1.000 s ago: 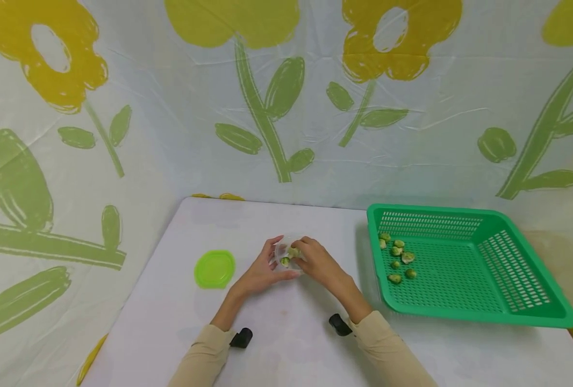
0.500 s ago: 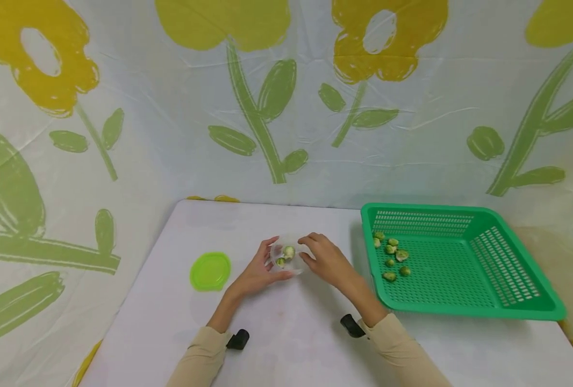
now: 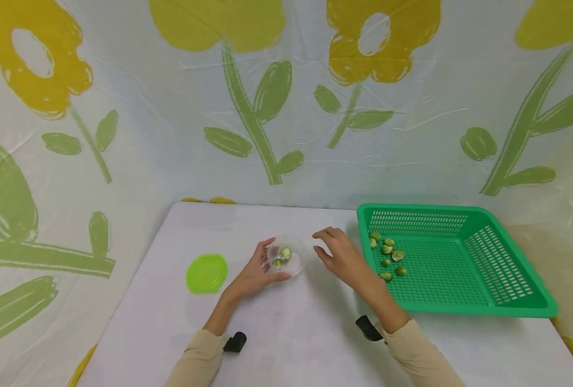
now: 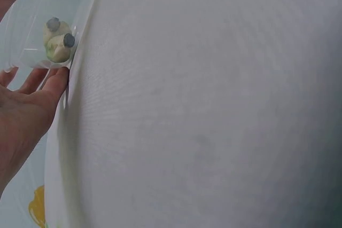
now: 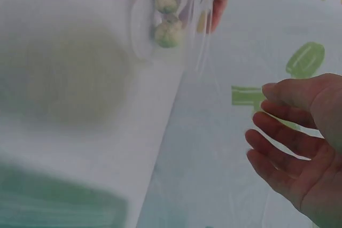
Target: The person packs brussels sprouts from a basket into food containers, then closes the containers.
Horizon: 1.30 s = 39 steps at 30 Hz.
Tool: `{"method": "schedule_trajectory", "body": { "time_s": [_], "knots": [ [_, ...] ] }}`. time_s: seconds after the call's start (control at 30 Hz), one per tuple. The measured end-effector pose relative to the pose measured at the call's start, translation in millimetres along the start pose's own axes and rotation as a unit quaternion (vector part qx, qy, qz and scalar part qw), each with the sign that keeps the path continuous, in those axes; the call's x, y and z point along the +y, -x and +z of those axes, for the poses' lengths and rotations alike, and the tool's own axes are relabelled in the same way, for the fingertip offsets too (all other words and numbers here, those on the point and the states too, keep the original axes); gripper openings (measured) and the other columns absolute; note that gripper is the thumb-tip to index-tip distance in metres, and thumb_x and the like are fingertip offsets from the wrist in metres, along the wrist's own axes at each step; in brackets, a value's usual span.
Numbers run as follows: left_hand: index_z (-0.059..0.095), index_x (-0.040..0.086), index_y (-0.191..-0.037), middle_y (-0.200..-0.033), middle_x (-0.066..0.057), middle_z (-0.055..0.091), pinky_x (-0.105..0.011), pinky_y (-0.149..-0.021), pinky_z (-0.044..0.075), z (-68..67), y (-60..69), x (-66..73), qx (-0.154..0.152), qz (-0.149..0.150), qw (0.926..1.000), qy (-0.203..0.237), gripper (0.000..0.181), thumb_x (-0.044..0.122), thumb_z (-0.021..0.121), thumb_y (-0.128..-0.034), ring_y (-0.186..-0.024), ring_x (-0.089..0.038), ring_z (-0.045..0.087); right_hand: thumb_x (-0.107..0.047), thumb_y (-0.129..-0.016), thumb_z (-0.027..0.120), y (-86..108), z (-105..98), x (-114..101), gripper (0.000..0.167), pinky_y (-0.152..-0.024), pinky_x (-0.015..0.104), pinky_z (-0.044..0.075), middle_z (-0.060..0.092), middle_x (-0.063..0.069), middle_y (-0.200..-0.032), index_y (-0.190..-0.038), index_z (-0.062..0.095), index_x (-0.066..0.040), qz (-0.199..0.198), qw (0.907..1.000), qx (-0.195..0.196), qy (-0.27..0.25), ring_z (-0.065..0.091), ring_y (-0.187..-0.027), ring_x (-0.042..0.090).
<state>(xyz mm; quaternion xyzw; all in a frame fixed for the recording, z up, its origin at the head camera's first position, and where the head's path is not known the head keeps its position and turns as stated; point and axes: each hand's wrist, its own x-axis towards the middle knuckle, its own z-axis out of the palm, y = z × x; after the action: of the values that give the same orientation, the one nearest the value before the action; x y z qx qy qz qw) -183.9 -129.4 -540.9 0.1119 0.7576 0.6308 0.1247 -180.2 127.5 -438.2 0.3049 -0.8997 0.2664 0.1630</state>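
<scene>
A clear round container (image 3: 293, 264) stands on the table with Brussels sprouts (image 3: 285, 253) inside, two of them showing in the right wrist view (image 5: 168, 33). My left hand (image 3: 256, 274) grips its left side, fingers behind and thumb in front; the left wrist view shows the fingers (image 4: 56, 81) against the clear wall. To the right of the container, my right hand (image 3: 342, 257) is in the air between it and the green basket (image 3: 456, 310), fingers loosely bent and apart, holding nothing. Several sprouts (image 3: 398, 255) lie along the basket's left side.
A bright green lid (image 3: 206, 273) lies flat on the white table (image 3: 267, 344), left of my left hand. The basket takes up the table's right side. Behind the table hangs a flower-printed sheet (image 3: 180, 107).
My right hand has come out of the container and moved right, its fingers now apart from the sprouts. The left hand keeps its grip. The head view has shifted slightly.
</scene>
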Motion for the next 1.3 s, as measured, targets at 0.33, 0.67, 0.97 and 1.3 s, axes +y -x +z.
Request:
{"method": "schedule_trajectory", "body": {
  "time_s": [0.33, 0.67, 0.97, 1.3],
  "knots": [
    [0.023, 0.018, -0.162, -0.157, -0.013, 0.037, -0.047, -0.121, 0.03, -1.8, 4.0, -2.8, 0.0, -0.001, 1.0, 0.004, 0.105, 0.02, 0.09, -0.0814, -0.149, -0.029, 0.033, 0.001, -0.089, 0.078, 11.3, -25.3, 9.5, 0.025, -0.077, 0.041, 0.059, 0.068, 0.017, -0.108, -0.112, 0.071, 0.003, 0.015, 0.9993, 0.025, 0.024, 0.065, -0.099, 0.032],
    [0.021, 0.018, -0.161, -0.158, -0.013, 0.035, -0.043, -0.121, 0.031, -1.6, 4.5, -1.0, -0.007, 0.0, 0.9999, 0.015, 0.104, 0.016, 0.089, -0.0823, -0.149, -0.027, 0.034, 0.01, -0.085, 0.077, 23.4, -39.9, 32.8, 0.025, -0.074, 0.045, 0.059, 0.067, 0.021, -0.107, -0.109, 0.07, 0.006, 0.015, 0.9959, 0.082, 0.033, 0.063, -0.1, 0.038],
    [0.023, 0.018, -0.161, -0.16, -0.013, 0.034, -0.044, -0.121, 0.03, -1.7, 3.0, -1.1, -0.008, 0.001, 0.9999, 0.012, 0.104, 0.018, 0.09, -0.082, -0.15, -0.027, 0.032, 0.011, -0.086, 0.076, 41.6, -49.5, 49.7, 0.024, -0.071, 0.049, 0.057, 0.067, 0.022, -0.105, -0.109, 0.071, 0.007, 0.044, 0.9932, 0.103, 0.034, 0.063, -0.098, 0.039],
    [0.023, 0.018, -0.161, -0.16, -0.014, 0.033, -0.045, -0.121, 0.03, -1.0, 0.5, -1.4, -0.01, 0.004, 0.9999, 0.007, 0.104, 0.019, 0.09, -0.0818, -0.151, -0.029, 0.03, 0.011, -0.086, 0.076, 59.9, -55.2, 65.8, 0.023, -0.072, 0.054, 0.057, 0.067, 0.024, -0.105, -0.109, 0.071, 0.007, 0.071, 0.9923, 0.096, 0.031, 0.064, -0.097, 0.041]
  ]
}}
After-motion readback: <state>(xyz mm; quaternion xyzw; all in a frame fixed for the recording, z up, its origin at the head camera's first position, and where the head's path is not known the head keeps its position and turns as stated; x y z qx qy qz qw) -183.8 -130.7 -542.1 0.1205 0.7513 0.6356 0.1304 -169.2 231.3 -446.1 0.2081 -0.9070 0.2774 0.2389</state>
